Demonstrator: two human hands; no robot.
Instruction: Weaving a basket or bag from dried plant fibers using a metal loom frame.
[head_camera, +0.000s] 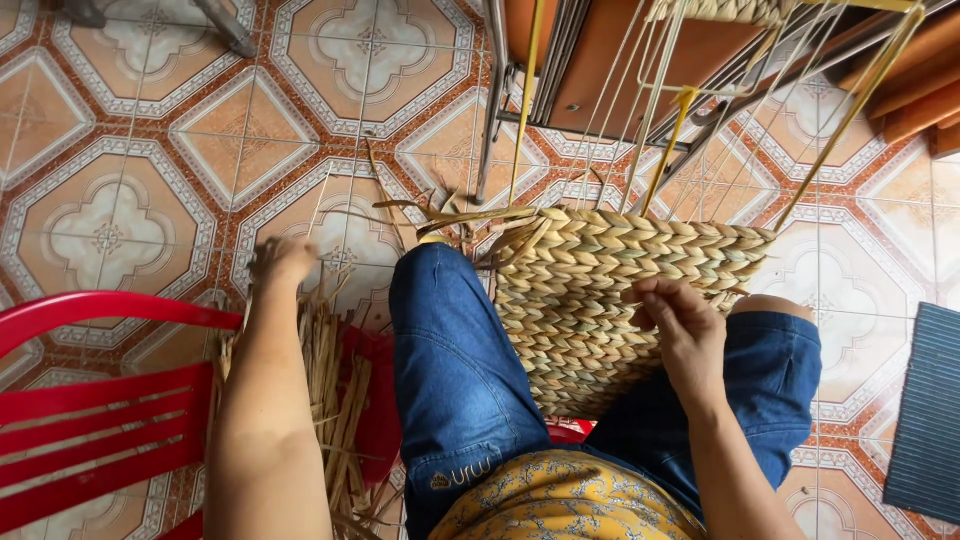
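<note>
A woven straw mat (600, 300) is draped between 2 denim-clad knees, near the centre. The right hand (680, 325) is pressed on its right edge, fingers curled around a strand. The left hand (283, 262) is reached into loose dried straw (335, 390) on the left; its grip cannot be told.

Bare forearms here, no sleeves reaching the left hand (283, 262) or the right hand (682, 328). Blue denim trousers (455, 370) cover both legs, with small stitched lettering near the waist. A mustard-yellow top (560, 500) carries a grey floral print.
</note>
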